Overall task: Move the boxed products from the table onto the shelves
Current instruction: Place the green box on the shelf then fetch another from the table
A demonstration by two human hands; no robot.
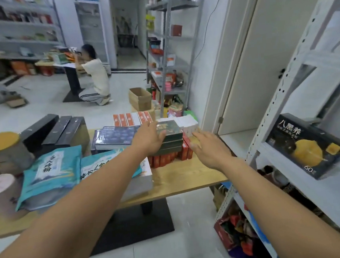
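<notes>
**Hands.** The left hand point(148, 138) is resting against the left side of the stack of dark green boxes point(170, 138). Its fingers are lying straight and slightly spread, with the tips touching the top box and gripping nothing. The right hand point(209, 149) is hovering just right of the stack. Its fingers are likewise lying straight and spread and holding nothing, and whether it is touching anything cannot be told.

**Assessment.** The hands are standing one on each side of the stack. This is probably so that the flat boxes can be squeezed between the palms and lifted together rather than one at a time. No lift is under way yet.

**Task items.** The stack is sitting on the table point(178, 179). Red boxes point(163, 159) are crowding in front of it and to its right, so it may be resting partly on them. For that reason a straight upward lift looks safer than a slide.

**Surroundings.**
- White boxes point(188, 123) and orange-and-white boxes point(131, 119) are lying behind the stack.
- Dark blue boxes point(115, 135) are lying just left of it, and teal bags point(49, 169) further left.
- Well to its right, the shelf unit point(334, 194) is carrying one black box with a yellow picture point(307, 145), sitting askew. Room is showing beside that box, which makes the shelf the likely destination.
</notes>
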